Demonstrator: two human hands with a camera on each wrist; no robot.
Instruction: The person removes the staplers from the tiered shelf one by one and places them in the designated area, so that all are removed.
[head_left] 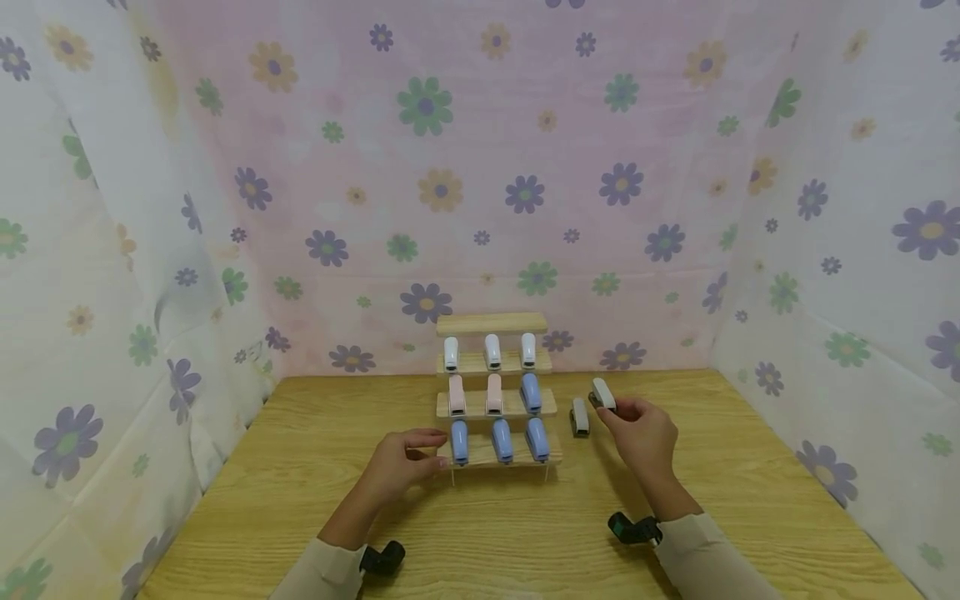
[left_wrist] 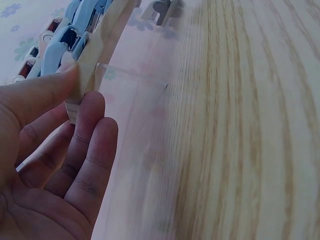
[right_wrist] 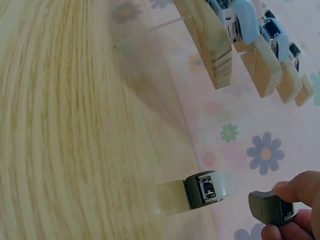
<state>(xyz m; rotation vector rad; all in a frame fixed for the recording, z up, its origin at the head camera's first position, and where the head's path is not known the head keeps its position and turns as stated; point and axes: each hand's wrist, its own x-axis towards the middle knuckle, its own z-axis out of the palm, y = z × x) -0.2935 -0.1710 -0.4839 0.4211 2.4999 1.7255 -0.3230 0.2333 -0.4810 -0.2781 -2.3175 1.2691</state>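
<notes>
Here, with right hand (head_left: 643, 435), pinches a white-and-grey plastic stapler (head_left: 603, 394) roughly front-to-back, right of the tiered pale-wood rack (head_left: 476, 405), and with left hand (head_left: 401, 467) grips the rack's lower-left end.

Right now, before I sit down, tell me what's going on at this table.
A person's right hand holds a light-topped stapler, while a similar stapler stands on the table nearby. The left hand grips the left end of the bottom shelf of a stepped wooden rack. The rack carries three white staplers in its upper row, two pink staplers and a blue stapler in the middle, and three more blue staplers on the bottom shelf.
</notes>
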